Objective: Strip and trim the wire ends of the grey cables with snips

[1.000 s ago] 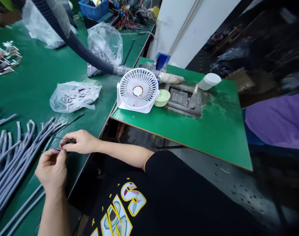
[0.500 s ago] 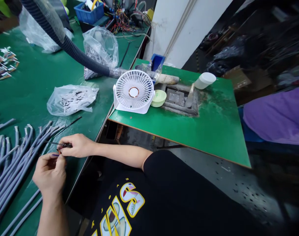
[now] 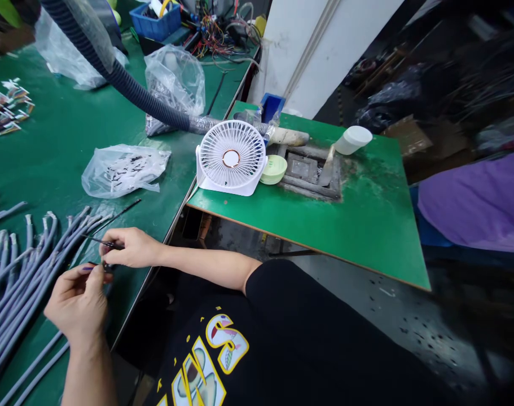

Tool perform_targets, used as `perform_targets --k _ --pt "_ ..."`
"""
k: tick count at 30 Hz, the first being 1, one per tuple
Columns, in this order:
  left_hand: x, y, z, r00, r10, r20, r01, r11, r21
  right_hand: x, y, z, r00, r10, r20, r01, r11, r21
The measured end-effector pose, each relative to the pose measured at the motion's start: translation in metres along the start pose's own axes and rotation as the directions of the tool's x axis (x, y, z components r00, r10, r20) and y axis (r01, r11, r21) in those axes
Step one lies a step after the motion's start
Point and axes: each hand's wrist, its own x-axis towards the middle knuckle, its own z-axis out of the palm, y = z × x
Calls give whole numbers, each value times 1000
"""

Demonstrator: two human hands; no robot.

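Note:
My left hand (image 3: 77, 301) is closed in a pinch at the table edge, thumb against fingers. A small dark piece (image 3: 106, 268) shows at its fingertips, too small to name. Just above it, my right hand (image 3: 132, 246) is closed around a thin dark tool (image 3: 106, 243) whose slim end points left over the cables; its exact kind is unclear. Beside both hands lies a bundle of grey cables (image 3: 32, 293) with several frayed or stripped ends. A thin black strip (image 3: 120, 215) rests on the green table beyond my right hand.
A clear bag of small dark parts (image 3: 125, 169) lies ahead. The white fan (image 3: 231, 158), a pale green bowl (image 3: 274, 169), a sooty metal tray (image 3: 310, 172) and a white cup (image 3: 353, 139) stand on the side table. A ribbed hose (image 3: 138, 96) crosses above the bench.
My left hand has shifted slightly left and down, a little away from my right hand. The orange bit seen between the hands no longer shows. My right hand has barely moved.

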Motion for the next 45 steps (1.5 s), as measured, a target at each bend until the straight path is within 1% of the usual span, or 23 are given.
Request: perform_targets --k 3,8,10,12,14,16,17,18,20,23,26,30,32,37,40,42,45 --pt "-1 0 0 1000 24 -1 -24 999 -24 1 -1 2 1000 -25 15 25 999 38" --pt "0 -2 2 992 122 5 -122 991 -52 8 1 4 1000 -12 25 7 977 211" --pt "-1 -3 1 990 137 29 -135 989 -62 7 1 6 998 45 34 -53 956 288" --pt "-4 -1 -1 986 135 94 -127 988 -90 3 1 8 986 161 45 -166 917 363" --pt "-6 1 -3 982 130 139 -112 985 -133 -2 2 8 958 263 113 -285 848 446" --pt "-5 3 -3 982 81 173 -50 983 -174 -2 5 7 946 292 143 -324 805 497" --pt "-4 4 -3 980 50 192 -12 981 -192 -2 6 6 946 292 145 -324 798 508" --pt "-3 6 -4 977 17 213 27 979 -201 -1 7 6 946 293 140 -322 794 516" --pt "-2 9 -4 974 -46 223 94 973 -210 -1 8 7 946 298 127 -319 793 519" --pt "-3 15 -6 965 -107 240 160 964 -211 -4 4 9 948 308 85 -307 805 508" --pt "-5 17 -6 961 -132 241 181 964 -193 -8 1 12 952 303 43 -283 818 501" --pt "-11 12 -6 976 -151 157 186 953 -238 -10 0 14 956 292 4 -254 825 504" --pt "-13 9 -6 977 -156 144 190 948 -257 -11 1 15 957 289 -12 -245 832 498" --pt "-11 10 -11 954 -153 256 216 948 -236 -11 1 16 970 239 -52 -197 889 413" --pt "-9 12 -11 951 -141 275 204 955 -215 -11 -1 16 972 228 -66 -185 903 387" --pt "-10 12 -11 959 -110 261 163 968 -190 -12 -2 16 970 233 -65 -191 901 389" --pt "-11 12 -13 971 35 236 -5 992 -124 -12 -3 15 969 239 -63 -197 901 386"
